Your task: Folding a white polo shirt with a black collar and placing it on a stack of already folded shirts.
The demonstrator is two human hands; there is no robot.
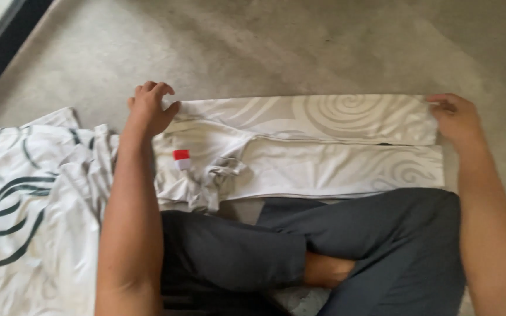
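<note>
On grey carpet, just beyond crossed legs in dark grey trousers: long white folded cloth with pale swirl print, 2 layers, small red-and-white tag near its left end. Left hand pinches cloth's left end; right hand pinches right end. Risk: uneven pull skews fold; bunched part near tag may crease. White sheet with dark swirls left of cloth.

Grey carpet beyond the folded white garment lies open; a hand passes freely there. Near side blocked by crossed legs in dark trousers (touching the garment's near edge). Crumpled patterned cloth fills the left.
</note>
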